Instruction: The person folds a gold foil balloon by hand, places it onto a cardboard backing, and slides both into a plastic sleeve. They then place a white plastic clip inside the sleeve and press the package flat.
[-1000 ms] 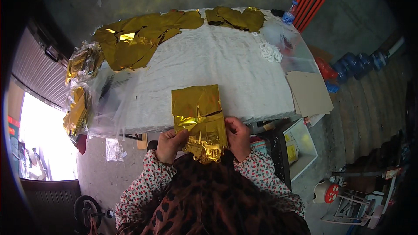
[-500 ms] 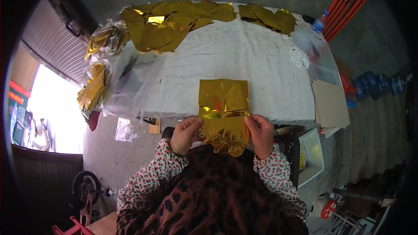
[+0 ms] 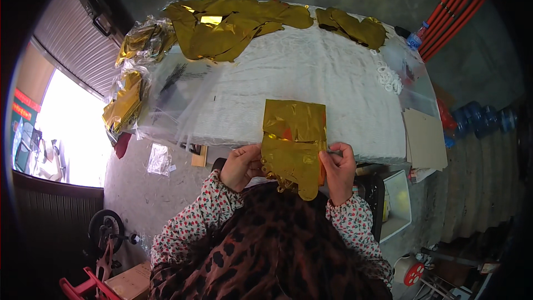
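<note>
Looking down from the head view: a folded gold foil piece (image 3: 294, 128) sits at the near edge of the white-covered table (image 3: 239, 100), upper part over the cover, lower end toward the wearer's lap. Whether it touches the cover cannot be told. Left hand (image 3: 239, 168): fingers curled nearly closed, thumb and fingertips gripping the foil's left edge; contact partly hidden. Right hand (image 3: 339, 171): thumb and forefinger pinched together on the right edge.

Just changed: the lower end, crumpled half a second ago, now lies flatter, with a rounded lobe hanging at its right corner. Judged from this, the smoothing of that end is well along, though some crinkling remains at lower left.

Against the picture from one second ago: bunching much reduced; both hands and foil sit further right in view, as does the table, so the head has probably turned. Unchanged on the table: loose gold sheets (image 3: 222, 36) along the far side, bagged foil (image 3: 126, 100) at left, white rings (image 3: 390, 79) and cardboard (image 3: 425, 140) at right.
</note>
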Motion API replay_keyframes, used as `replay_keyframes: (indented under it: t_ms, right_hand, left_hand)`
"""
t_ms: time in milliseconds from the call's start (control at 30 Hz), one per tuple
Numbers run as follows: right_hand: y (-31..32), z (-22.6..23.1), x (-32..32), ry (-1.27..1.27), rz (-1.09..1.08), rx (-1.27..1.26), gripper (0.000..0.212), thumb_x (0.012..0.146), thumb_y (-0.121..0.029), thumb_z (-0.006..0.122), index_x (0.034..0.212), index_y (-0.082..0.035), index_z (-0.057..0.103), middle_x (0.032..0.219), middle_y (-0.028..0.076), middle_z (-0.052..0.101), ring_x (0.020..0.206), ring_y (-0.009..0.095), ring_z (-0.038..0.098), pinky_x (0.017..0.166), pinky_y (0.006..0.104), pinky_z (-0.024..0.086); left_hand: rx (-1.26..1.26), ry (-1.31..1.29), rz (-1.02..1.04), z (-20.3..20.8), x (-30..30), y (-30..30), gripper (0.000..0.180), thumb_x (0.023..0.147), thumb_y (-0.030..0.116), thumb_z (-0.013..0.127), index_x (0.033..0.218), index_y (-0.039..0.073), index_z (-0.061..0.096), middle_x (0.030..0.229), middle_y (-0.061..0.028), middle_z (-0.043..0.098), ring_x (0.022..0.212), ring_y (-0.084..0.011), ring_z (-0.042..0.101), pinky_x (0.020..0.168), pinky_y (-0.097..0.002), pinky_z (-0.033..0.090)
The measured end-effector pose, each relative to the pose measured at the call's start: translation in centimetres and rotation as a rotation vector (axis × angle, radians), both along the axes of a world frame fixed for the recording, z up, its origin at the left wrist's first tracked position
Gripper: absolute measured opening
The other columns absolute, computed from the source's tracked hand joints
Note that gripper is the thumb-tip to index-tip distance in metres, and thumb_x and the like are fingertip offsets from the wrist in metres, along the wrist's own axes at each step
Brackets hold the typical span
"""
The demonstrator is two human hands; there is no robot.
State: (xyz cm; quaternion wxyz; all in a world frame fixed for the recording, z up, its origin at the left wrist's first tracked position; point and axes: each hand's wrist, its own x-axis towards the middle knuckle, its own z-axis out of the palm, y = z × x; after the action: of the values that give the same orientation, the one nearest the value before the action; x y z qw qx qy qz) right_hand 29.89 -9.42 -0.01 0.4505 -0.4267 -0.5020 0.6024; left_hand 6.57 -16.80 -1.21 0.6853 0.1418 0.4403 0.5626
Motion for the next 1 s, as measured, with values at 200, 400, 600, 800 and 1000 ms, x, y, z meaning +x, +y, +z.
replay_keyframes:
  t_ms: [200, 400, 600, 800, 1000]
  right_hand:
    - [-0.2, -0.1, -0.2, 0.032, -0.01, -0.017, 0.02, 0.092, -0.003, 0.059, 0.105, -0.003, 0.044, 0.079, 0.007, 0.066, 0.069, 0.006, 0.059, 0.061, 0.019, 0.044]
    - [-0.4, -0.4, -0.4, 0.084, -0.022, 0.018, 0.018, 0.092, -0.003, 0.058, 0.105, -0.003, 0.045, 0.079, 0.006, 0.066, 0.068, 0.005, 0.058, 0.06, 0.0187, 0.044]
    - [-0.3, -0.6, -0.2, 0.088, -0.02, 0.015, 0.017, 0.093, -0.003, 0.058, 0.104, -0.003, 0.045, 0.079, 0.007, 0.066, 0.068, 0.006, 0.059, 0.06, 0.0184, 0.045]
    - [-0.5, 0.0, -0.5, 0.038, 0.006, 0.006, 0.016, 0.093, -0.003, 0.058, 0.103, -0.002, 0.046, 0.08, 0.007, 0.066, 0.069, 0.006, 0.059, 0.06, 0.0184, 0.045]
    - [0.8, 1.3, -0.5, 0.056, -0.009, -0.012, 0.017, 0.091, -0.004, 0.06, 0.102, -0.001, 0.047, 0.074, 0.007, 0.065, 0.062, 0.006, 0.057, 0.052, 0.0195, 0.042]
  left_hand:
    - [0.002, -0.003, 0.023, 0.3, 0.1, 0.0, 0.026, 0.098, 0.02, 0.049, 0.108, -0.001, 0.061, 0.089, -0.0066, 0.067, 0.076, -0.0167, 0.067, 0.067, -0.0317, 0.056]
    - [0.023, 0.029, 0.073, 0.9, 0.8, -0.2, 0.022, 0.097, 0.017, 0.051, 0.105, -0.001, 0.061, 0.083, -0.0033, 0.064, 0.065, -0.0116, 0.06, 0.062, -0.0266, 0.053]
    - [0.066, -0.05, 0.135, 1.1, 1.3, -0.6, 0.027, 0.099, 0.022, 0.049, 0.105, -0.002, 0.061, 0.086, -0.0042, 0.065, 0.069, -0.0106, 0.06, 0.062, -0.0238, 0.05]
    - [0.038, 0.14, 0.008, 0.0, 0.6, 0.5, 0.033, 0.098, 0.031, 0.052, 0.092, 0.001, 0.064, 0.08, -0.0011, 0.063, 0.063, -0.0049, 0.054, 0.053, -0.0205, 0.039]
    - [0.205, 0.655, -0.084, 1.2, -0.7, 0.6, 0.033, 0.099, 0.024, 0.05, 0.087, -0.003, 0.065, 0.074, -0.004, 0.066, 0.057, -0.0101, 0.058, 0.052, -0.0233, 0.045]
